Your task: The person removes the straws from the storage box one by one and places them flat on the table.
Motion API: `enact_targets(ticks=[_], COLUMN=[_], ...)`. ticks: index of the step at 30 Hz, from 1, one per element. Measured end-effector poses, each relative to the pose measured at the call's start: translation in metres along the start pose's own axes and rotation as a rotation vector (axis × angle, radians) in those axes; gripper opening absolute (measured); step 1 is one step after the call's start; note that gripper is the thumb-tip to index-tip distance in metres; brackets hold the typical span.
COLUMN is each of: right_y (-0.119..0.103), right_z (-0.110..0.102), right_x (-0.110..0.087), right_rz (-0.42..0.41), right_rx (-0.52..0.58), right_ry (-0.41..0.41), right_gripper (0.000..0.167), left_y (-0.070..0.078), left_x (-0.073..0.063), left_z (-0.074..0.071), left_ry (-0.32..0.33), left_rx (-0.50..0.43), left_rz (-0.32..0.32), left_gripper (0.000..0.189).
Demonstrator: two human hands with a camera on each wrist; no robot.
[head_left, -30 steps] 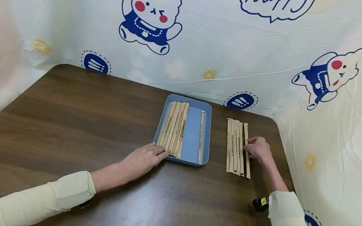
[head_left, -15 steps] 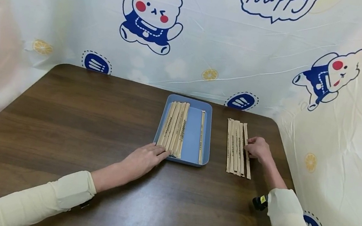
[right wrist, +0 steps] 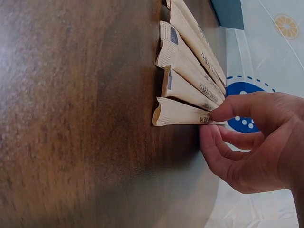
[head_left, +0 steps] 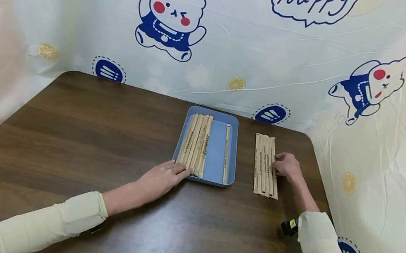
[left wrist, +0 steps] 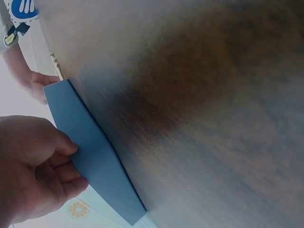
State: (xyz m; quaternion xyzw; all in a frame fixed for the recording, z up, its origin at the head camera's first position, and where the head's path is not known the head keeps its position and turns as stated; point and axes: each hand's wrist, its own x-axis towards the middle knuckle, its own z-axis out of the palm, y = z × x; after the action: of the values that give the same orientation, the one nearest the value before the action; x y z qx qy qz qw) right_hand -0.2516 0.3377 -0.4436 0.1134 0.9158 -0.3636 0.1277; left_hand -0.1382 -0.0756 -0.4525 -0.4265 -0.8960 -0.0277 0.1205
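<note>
Head and right wrist views are showing the right hand (head_left: 287,165) nearly closed, its thumb and fingertips pinching the outermost wrapped stick (right wrist: 183,114) along its side. That stick is lying on the table (head_left: 110,127) to the right of the blue tray (head_left: 216,154), just beside its neighbour, at the end of the row of sticks (head_left: 264,164) farthest from the tray. Meanwhile the left hand (head_left: 159,179) is gripping the tray at its near-left corner, its thumb pressing the outer wall and its other fingers bending at the rim. Within the tray, a bundle of sticks (head_left: 195,142) is lying along the left side and a lone stick (head_left: 227,153) along the right.
</note>
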Motion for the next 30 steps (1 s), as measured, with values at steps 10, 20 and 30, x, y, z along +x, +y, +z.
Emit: enact_targets(ticks=[10, 20, 30], right_y=[-0.005, -0.043, -0.082], right_z=[-0.004, 0.004, 0.027], right_x=[-0.009, -0.022, -0.031], right_rz=[-0.013, -0.041, -0.083], right_rx=[-0.036, 0.094, 0.216], right_ry=[0.038, -0.008, -0.125], right_gripper=[0.043, 0.048, 0.05], left_y=[0.0, -0.001, 0.0], left_x=[0.0, 0.0, 0.0], left_z=[0.0, 0.0, 0.001], left_ry=[0.002, -0.011, 0.01], left_rx=[0.006, 0.004, 0.01], left_rz=[0.002, -0.007, 0.005], left_gripper=[0.049, 0.049, 0.047])
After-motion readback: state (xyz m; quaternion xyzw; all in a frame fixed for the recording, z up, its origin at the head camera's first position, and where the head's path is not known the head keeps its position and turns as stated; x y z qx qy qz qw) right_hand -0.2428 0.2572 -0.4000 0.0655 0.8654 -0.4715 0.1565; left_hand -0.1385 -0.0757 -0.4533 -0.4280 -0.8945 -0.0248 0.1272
